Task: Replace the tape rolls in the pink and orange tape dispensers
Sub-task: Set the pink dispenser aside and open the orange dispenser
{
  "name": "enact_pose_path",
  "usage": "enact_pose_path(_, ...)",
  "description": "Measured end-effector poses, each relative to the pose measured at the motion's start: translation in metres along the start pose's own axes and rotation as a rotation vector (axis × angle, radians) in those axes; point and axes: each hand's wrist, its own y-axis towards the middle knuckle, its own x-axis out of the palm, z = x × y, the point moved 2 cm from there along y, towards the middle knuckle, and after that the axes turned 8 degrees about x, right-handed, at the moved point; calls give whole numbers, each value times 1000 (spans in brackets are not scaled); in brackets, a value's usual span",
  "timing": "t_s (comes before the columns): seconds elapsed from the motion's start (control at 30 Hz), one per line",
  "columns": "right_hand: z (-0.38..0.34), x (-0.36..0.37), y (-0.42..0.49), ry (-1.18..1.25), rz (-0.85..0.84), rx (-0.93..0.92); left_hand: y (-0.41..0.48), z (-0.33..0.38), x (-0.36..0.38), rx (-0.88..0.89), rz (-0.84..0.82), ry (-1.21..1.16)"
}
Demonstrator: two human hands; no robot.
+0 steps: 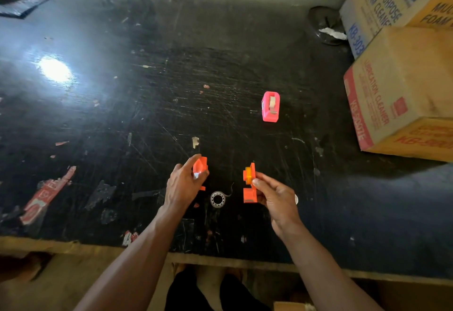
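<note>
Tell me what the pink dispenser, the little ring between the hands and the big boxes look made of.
Pink dispenser: probably moulded plastic, smooth, evenly bright, faint sheen. Ring: seemingly clear plastic or tape, the dark table shows through it. Boxes: cardboard, matte tan, printed lettering, creased edges.

Pers. w/ bare forearms (137, 261), left hand (182, 184) & right hand (278, 200) ungloved, blk trousers (188, 296).

Scratched black table (171, 78): pink dispenser (270, 107), tape roll (217, 199), cardboard boxes (402, 90).
</note>
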Motion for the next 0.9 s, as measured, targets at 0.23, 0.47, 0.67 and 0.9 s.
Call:
enact_pose_path(0.23,0,5,-1,-5,-15,-5,-17,15,-13,-20,58,-100)
enact_pose_path(0.47,-2,10,-11,7,-47,-10,-52,76,-7,-60,-36,-601)
enact_pose_path(0.67,-8,8,-18,17,-82,3,-62,106,-5,-42,-275,-851)
enact_pose_path(0.9,-8,5,-18,38,-65,34,-61,112,-8,-23,-274,-871)
